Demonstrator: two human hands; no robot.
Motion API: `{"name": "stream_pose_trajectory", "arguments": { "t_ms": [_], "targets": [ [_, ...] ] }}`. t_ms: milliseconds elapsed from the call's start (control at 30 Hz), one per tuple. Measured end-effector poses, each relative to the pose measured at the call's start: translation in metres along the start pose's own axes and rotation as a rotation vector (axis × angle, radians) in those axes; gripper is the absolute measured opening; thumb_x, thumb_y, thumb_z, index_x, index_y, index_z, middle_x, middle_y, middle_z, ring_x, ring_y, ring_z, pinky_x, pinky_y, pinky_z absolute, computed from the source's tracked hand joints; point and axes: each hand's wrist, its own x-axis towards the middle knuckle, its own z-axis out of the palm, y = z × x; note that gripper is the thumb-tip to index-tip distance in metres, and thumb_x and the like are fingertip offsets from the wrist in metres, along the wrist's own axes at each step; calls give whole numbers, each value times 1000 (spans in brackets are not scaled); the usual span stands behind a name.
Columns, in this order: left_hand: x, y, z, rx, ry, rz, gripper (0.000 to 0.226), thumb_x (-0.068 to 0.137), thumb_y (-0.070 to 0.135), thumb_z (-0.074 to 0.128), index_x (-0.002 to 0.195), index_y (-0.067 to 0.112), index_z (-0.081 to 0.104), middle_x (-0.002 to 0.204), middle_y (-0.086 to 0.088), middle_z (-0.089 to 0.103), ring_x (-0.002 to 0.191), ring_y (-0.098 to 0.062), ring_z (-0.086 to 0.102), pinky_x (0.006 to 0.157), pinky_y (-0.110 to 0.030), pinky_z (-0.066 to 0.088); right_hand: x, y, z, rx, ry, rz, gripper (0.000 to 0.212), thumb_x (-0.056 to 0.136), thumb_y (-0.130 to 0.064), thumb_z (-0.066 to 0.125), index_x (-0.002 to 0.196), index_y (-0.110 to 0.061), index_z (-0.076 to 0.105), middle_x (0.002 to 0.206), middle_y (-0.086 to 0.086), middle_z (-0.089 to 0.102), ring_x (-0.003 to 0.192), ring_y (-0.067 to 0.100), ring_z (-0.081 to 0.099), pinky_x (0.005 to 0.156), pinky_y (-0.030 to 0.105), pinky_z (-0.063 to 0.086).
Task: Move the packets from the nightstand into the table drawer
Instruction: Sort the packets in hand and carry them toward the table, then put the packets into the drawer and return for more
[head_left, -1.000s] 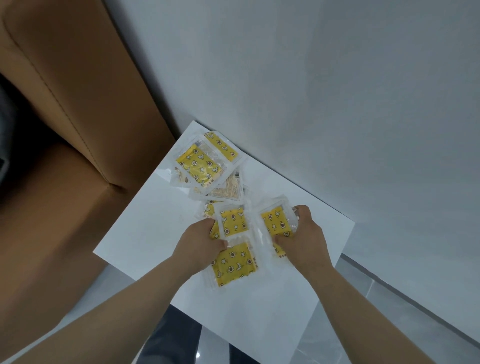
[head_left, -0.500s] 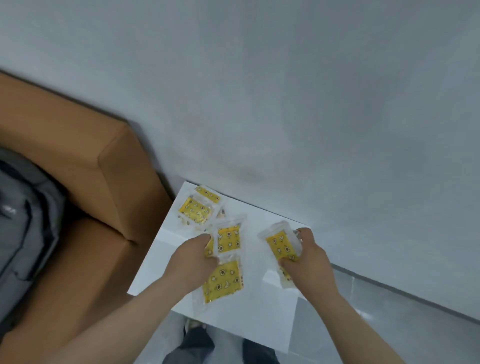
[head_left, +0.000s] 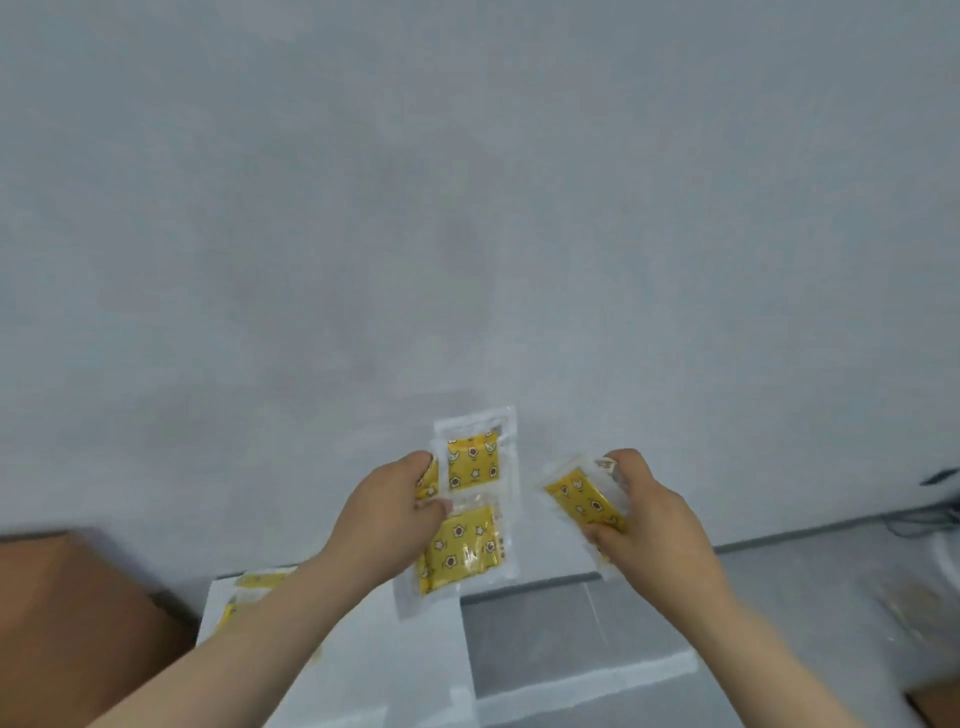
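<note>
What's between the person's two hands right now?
In the head view, only yellow star-printed plastic packets: the left hand grips several, the right hand grips others; pale grey wall shows in the gap.

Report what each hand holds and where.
The left hand has its grip on the left edges of several yellow star-patterned clear plastic packets; the right hand grips one such packet by its right side.

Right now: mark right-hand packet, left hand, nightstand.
right-hand packet (head_left: 577, 494): head view, yellow front.
left hand (head_left: 385, 514): head view, back of hand.
nightstand (head_left: 427, 667): head view, bare white top.
</note>
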Motion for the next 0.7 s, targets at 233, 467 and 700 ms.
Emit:
{"name": "stream_pose_trajectory", "arguments": {
  "t_ms": [233,467,700],
  "targets": [
    [-17,190,60,62,-77,334,9,88,27,58,97,27,56,96,12,64,84,-11,61,70,-32,53,-77,92,-163,-111,230,96,48,80,-19,68,116,-29,37,101,-17,49,88,20,58,65,30,41],
    [-70,370,169,34,-185,608,8,89,27,56,96,23,55,94,11,65,82,-11,61,72,-37,54,-177,217,-292,-266,397,242,47,81,-21,67,114,-29,35,121,-4,60,104,23,61,73,33,48],
    [-95,490,257,-29,-352,774,10,89,25,59,97,31,58,94,19,65,83,-2,61,67,-23,50,-246,309,-360,-260,510,468,42,78,-23,69,105,-30,38,103,-9,62,90,21,62,66,33,51]
  ]
}}
